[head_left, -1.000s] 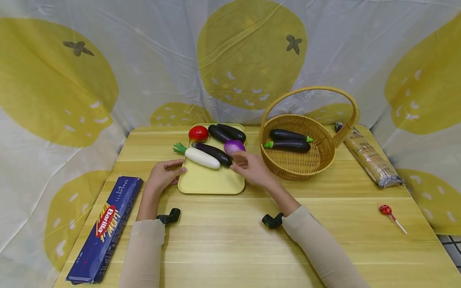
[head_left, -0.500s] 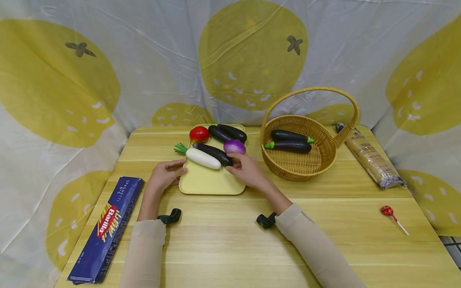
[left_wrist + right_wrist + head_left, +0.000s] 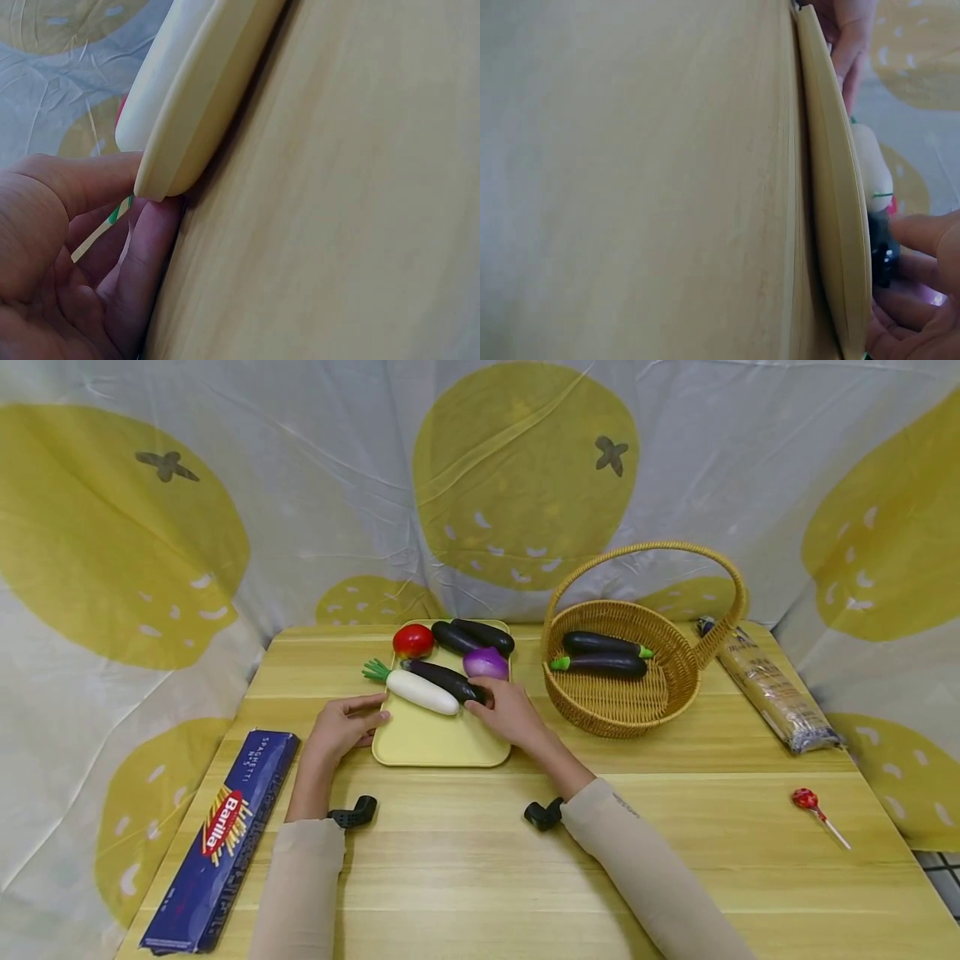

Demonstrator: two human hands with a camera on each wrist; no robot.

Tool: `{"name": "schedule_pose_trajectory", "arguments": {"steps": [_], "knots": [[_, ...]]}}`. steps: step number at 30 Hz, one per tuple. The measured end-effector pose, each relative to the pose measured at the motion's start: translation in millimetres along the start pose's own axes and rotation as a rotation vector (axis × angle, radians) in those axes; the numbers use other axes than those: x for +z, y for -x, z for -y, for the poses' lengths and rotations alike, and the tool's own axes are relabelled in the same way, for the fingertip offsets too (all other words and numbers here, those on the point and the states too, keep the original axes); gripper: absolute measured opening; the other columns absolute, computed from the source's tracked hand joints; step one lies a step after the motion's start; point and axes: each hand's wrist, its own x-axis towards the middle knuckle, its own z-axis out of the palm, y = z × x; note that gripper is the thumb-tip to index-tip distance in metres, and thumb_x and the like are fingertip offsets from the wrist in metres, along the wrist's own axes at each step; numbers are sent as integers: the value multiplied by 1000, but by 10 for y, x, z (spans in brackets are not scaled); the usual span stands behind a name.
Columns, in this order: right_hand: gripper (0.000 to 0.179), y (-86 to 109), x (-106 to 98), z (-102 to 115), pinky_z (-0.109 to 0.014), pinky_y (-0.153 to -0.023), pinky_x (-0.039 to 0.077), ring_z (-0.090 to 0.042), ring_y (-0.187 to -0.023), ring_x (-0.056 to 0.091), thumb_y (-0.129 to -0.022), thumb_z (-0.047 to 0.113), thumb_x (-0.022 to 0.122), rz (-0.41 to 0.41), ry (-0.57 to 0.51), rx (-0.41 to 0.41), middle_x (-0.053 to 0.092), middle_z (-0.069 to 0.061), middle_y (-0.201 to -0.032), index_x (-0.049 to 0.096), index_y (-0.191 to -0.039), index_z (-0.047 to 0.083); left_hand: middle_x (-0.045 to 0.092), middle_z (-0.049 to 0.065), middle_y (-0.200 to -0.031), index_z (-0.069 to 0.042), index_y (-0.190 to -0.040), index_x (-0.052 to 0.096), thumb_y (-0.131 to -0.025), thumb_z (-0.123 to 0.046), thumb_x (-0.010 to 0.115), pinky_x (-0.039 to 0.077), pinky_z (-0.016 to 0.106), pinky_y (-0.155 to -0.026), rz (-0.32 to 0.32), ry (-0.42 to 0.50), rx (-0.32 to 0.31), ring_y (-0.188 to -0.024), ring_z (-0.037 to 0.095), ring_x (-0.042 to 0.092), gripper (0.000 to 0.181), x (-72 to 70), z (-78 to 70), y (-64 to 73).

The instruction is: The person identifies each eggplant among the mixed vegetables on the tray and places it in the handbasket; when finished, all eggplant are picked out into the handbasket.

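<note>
Left hand [image 3: 345,725] pinching tray [image 3: 438,747] at left edge, thumb against rim. Right hand [image 3: 513,714] reaching over right edge — thumb and fingers clamping near end of dark eggplant [image 3: 442,678]. White radish [image 3: 422,692] lying alongside, on near side. Eggplant slanting from right fingertips toward far-left corner. Purple onion [image 3: 487,662] sitting just beyond right hand — tomato [image 3: 413,642] resting at far-left corner, two other eggplants [image 3: 487,637] lying by far-right corner.
</note>
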Motion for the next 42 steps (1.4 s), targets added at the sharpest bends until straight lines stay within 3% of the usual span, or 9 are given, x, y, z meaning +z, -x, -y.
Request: {"name": "schedule_pose_trajectory", "arguments": {"steps": [13,24,33,35,38,40,42], "knots": [[41,-15,25,28,-27,-63,43,-14,-67,54,-96,24,74,-52,4,10,62,-1,-73,69,-135,13,62,13,-145,-22,-144,63,-94,-32,78,61,25,-73,-5,1,4,-88,12,68,53,4,-5,4],[42,97,-129,67,-27,-65,44,-14,-69,54,-97,20,71,-59,8,23,66,-5,-83,67,-138,10,63,17,-142,-20,-143,64,-94,-30,78,61,24,-72,-10,8,2,-85,11,67,52,13,0,-9],[43,205,-275,55,-25,-58,40,-12,-62,48,-98,20,70,-82,-17,-26,60,-6,-73,66,-139,11,64,16,-141,-21,-143,65,-94,-33,79,61,24,-72,-13,1,9,-85,11,67,52,4,13,-17],[43,244,-316,75,-26,-60,45,-13,-65,54,-97,20,70,-94,-26,-46,67,-8,-79,67,-139,11,63,15,-142,-22,-143,64,-93,-34,79,61,24,-72,-8,-1,9,-86,11,67,53,3,17,-18],[41,312,-396,124,-28,-68,55,-17,-76,67,-97,19,71,-98,-55,-60,76,-14,-104,67,-138,10,63,14,-143,-22,-143,64,-93,-35,79,61,24,-72,-9,-7,9,-86,10,67,54,1,18,-18],[41,358,-462,158,-31,-75,59,-21,-89,73,-98,18,70,-89,-83,-52,74,-15,-122,67,-138,11,63,14,-143,-22,-143,64,-93,-35,79,61,24,-72,-9,-8,8,-86,10,67,54,4,16,-14],[40,401,-535,181,-32,-77,61,-25,-96,75,-99,18,69,-73,-114,-37,71,-16,-129,66,-139,11,63,14,-143,-22,-143,64,-93,-34,79,61,24,-72,-10,-11,7,-86,10,67,53,6,13,-13]]}}
